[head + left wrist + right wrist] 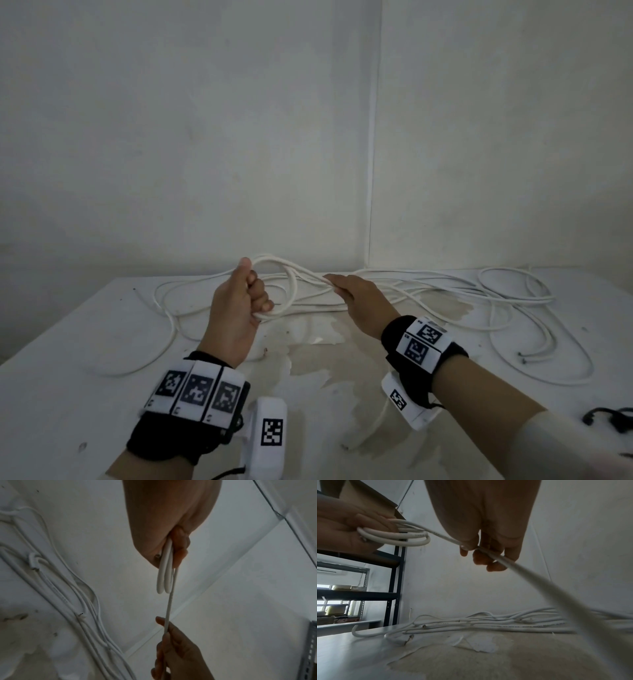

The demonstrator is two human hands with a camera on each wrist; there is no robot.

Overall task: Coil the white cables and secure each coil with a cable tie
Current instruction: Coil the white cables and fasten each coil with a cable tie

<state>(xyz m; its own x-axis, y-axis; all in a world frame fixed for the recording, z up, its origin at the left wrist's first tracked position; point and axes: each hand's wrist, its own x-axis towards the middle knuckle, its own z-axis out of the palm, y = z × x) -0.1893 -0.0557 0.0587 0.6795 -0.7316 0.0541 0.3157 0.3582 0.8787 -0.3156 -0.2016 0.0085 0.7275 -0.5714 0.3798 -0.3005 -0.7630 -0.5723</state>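
My left hand (pixel 245 291) is raised above the table in a fist, gripping a small coil (pixel 286 284) of white cable made of a few loops (pixel 399 535). From the coil (pixel 165 577) one strand (pixel 169 609) runs straight to my right hand (pixel 346 289), whose fingers (pixel 481 558) curl round it and pinch it. Past the right hand the same cable (pixel 556 595) drops toward the table. More loose white cables (pixel 496 301) lie tangled along the back of the table. Black cable ties (pixel 606 416) lie at the right front edge.
The white table (pixel 68 394) has a worn, peeling patch (pixel 342 359) in its middle. Walls meet in a corner (pixel 371 171) just behind. A dark metal shelving rack (pixel 393 581) stands left of the table. Loose cable ends (pixel 522 358) lie on the right.
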